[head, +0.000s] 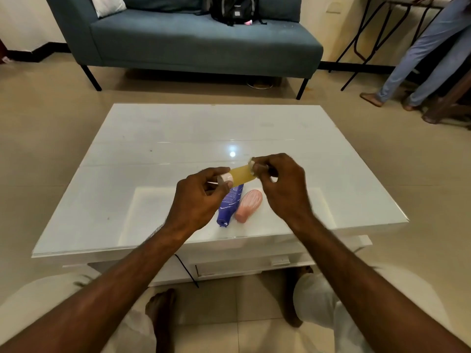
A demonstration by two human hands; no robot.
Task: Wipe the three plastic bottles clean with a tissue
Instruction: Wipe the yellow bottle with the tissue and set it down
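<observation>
Your left hand [201, 197] pinches the yellow bottle [240, 175] by its cap above the blue bottle [229, 206]; right hand [277, 184] fingers close on tissue [252, 165] at its base. Rotate steadily.

- Table top [178, 128]: white, glossy, mirror-smooth.
- Yellow bottle [242, 175]: translucent plastic, smooth.
- Purple bottle [229, 205]: glossy plastic.
- Pink bottle [249, 203], at its 3 o'clock: ribbed, seemingly matt.
- Sofa [191, 39]: matt woven cloth.

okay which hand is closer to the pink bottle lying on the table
Right. The right hand hovers just above and right of the pink bottle; the left hand is beyond the blue bottle.
</observation>
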